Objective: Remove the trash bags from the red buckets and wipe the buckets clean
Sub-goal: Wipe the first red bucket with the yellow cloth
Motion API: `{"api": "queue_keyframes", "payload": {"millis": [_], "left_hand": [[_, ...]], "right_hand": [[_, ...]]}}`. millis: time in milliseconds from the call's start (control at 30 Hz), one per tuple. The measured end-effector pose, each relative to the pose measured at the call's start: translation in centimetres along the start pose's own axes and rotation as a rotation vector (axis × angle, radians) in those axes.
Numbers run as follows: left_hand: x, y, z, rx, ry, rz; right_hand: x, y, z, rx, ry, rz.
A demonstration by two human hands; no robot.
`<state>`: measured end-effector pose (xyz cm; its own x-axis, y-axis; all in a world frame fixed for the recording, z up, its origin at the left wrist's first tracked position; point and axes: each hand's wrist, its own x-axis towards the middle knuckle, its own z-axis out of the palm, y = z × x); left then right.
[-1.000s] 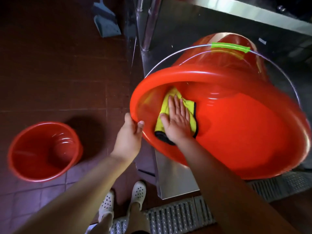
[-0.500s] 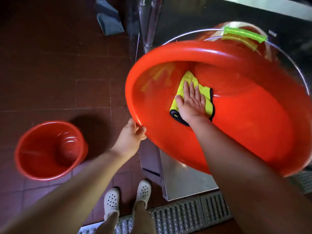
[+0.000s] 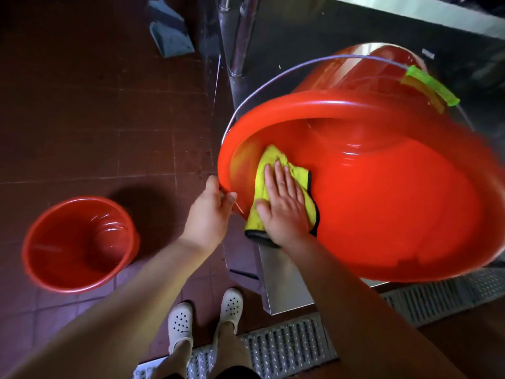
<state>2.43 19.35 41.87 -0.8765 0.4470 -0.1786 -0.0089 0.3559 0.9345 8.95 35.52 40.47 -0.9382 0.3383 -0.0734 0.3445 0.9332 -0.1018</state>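
red buckets (image 3: 396, 203), yellow black-edged cloth (image 3: 269, 170), white shoes (image 3: 180, 322)

My right hand (image 3: 284, 206) lies flat on the yellow cloth (image 3: 273, 165) inside the tilted large red plastic bucket (image 3: 396, 209), my left hand (image 3: 210, 214) on its near-left rim, the small red plastic bucket (image 3: 79, 244) on the brown tiled floor (image 3: 95, 119) well to the left.

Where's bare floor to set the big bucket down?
Bare tile lies between the small red bucket and dustpan, left of the steel cabinet. Crowded near the shoes, drain grate and the big bucket.
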Motion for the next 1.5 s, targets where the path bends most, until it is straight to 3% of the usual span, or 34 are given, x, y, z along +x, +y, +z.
{"api": "queue_keyframes", "payload": {"millis": [100, 200, 300, 367, 500, 600, 667, 767, 900, 1000, 1133, 1233, 1333, 1500], "left_hand": [[1.0, 1.2, -2.3, 0.040, -0.029, 0.065], [1.6, 2.4, -4.4, 0.208, 0.046, 0.211], [1.2, 3.2, -4.6, 0.218, 0.068, 0.296], [0.8, 2.4, -3.9, 0.096, 0.031, 0.224], [0.1, 0.1, -1.6, -0.217, -0.168, -0.144], [-0.6, -0.7, -0.4, -0.315, -0.139, -0.169], [-1.0, -1.1, -0.1, -0.325, -0.092, -0.144], [-1.3, -1.8, 0.2, -0.226, -0.014, -0.119], [-1.8, -1.6, -0.1, -0.158, 0.005, -0.075], [-1.8, -0.4, -1.3, -0.113, -0.004, 0.004], [-0.9, 2.1, -3.8, 0.204, 0.063, 0.254], [-0.2, 3.2, -4.9, 0.228, 0.070, 0.316], [0.2, 2.4, -4.2, 0.029, 0.050, 0.242], [-1.2, -1.5, -0.6, -0.136, -0.149, -0.113]], "right_hand": [[3.8, 2.1, 0.1, -0.010, -0.010, 0.080], [7.4, 4.7, 0.1, -0.004, -0.034, 0.148], [9.6, 7.4, -0.2, -0.051, -0.049, 0.158], [10.4, 8.6, -0.3, -0.090, -0.066, 0.125], [10.6, 7.2, -0.5, -0.145, -0.130, 0.149], [8.0, 3.5, -0.4, -0.081, -0.103, 0.207], [4.2, 0.5, 0.1, -0.057, -0.051, 0.140], [-1.8, -3.0, 0.8, -0.019, -0.009, 0.008], [-2.8, -1.9, 0.3, -0.008, -0.055, -0.106], [0.3, 0.7, -0.3, -0.045, -0.063, -0.038], [5.8, 5.4, -0.4, -0.102, -0.115, 0.102], [8.5, 8.3, -0.5, -0.123, -0.133, 0.161], [9.5, 9.1, -0.4, -0.132, -0.124, 0.157], [8.2, 5.5, -0.4, 0.003, -0.096, 0.262]]}}
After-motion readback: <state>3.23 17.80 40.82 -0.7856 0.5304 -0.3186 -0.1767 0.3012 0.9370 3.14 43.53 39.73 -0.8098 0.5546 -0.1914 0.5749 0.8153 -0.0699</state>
